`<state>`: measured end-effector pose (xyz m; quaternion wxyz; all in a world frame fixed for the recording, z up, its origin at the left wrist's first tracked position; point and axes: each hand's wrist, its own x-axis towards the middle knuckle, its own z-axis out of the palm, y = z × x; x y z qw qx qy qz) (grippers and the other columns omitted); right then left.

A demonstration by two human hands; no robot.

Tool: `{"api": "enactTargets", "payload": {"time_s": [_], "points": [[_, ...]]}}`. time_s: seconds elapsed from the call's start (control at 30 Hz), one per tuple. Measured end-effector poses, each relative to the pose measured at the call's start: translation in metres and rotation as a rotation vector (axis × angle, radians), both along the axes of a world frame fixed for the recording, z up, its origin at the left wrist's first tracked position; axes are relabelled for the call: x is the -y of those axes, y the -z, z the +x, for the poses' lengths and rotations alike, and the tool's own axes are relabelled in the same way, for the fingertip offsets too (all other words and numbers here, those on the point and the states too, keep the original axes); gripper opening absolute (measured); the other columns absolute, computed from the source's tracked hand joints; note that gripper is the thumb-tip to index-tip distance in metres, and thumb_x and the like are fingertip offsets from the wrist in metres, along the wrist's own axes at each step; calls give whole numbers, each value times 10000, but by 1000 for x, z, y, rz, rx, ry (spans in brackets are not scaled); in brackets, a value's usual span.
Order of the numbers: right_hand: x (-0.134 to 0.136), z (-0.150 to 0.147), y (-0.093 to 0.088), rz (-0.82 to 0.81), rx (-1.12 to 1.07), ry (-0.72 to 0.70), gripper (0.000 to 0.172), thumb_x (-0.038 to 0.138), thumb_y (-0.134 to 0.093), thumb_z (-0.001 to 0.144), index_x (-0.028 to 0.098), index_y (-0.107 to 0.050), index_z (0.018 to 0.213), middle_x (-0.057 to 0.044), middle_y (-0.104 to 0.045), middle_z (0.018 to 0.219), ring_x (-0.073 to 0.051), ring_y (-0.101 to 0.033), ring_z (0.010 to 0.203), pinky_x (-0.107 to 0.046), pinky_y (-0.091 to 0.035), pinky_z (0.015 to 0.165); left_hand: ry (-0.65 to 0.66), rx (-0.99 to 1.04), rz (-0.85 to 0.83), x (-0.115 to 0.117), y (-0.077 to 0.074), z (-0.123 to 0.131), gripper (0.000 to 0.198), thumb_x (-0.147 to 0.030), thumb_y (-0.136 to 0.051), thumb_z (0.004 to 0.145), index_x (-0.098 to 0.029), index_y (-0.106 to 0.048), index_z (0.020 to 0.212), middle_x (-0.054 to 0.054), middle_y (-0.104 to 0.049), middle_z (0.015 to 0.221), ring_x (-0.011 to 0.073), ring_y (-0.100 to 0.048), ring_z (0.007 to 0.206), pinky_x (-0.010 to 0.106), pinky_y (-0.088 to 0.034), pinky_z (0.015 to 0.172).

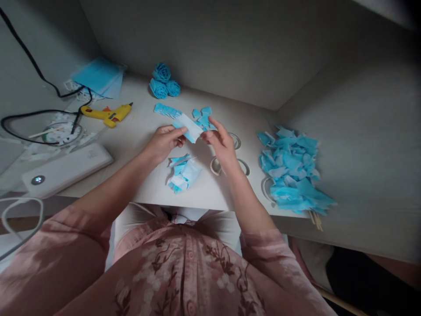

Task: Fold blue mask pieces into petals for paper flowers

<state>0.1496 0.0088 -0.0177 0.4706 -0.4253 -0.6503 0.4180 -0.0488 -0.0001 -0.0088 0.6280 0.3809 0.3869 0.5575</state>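
Left hand (pixel 168 140): fingers pinching flat blue-white fabric strip (pixel 191 128); right hand (pixel 224 144): fingers at its corner, cannot tell if gripping; ruffled blue rosettes (pixel 160 89) far, crumpled scraps (pixel 180 180) near

White power bank (pixel 70 169) with lit display (pixel 38 179), pale looped cable (pixel 42 211), black cord (pixel 17 37)

Dim light, soft shadows, stretched edges (slightly blurred overall)

The table (pixel 208 191) holds 3 blue flowers (pixel 163 79).
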Motion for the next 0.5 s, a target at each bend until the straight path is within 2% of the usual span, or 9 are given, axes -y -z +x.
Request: {"api": "enactTargets", "payload": {"time_s": [0.13, 0.33, 0.5], "points": [[0, 5, -5, -19, -11, 28, 655, 725, -559, 912, 324, -598, 1428, -46, -780, 1055, -211, -719, 975, -393, -591, 911, 55, -10, -4, 0, 1, -1, 288, -267, -852, 705, -151, -603, 616, 39, -651, 598, 123, -586, 556, 266, -427, 564], [-4, -1, 6, -26, -59, -130, 748, 682, -713, 833, 303, -556, 1458, -35, -744, 996, -181, -676, 849, -342, -588, 781, 138, -241, -14, 4, 3, 0, 250, -265, -845, 685, -132, -656, 590, 18, -627, 537, 94, -549, 508, 231, -421, 551], [-5, -3, 10, 6, -75, -135, 772, 631, -767, 810, 307, -535, 1471, -14, -704, 925, -161, -625, 768, -318, -567, 725, 150, -346, -2, 3, 5, 0, 282, -291, -829, 701, -142, -639, 556, 16, -627, 539, 85, -532, 499, 220, -416, 538]]}}
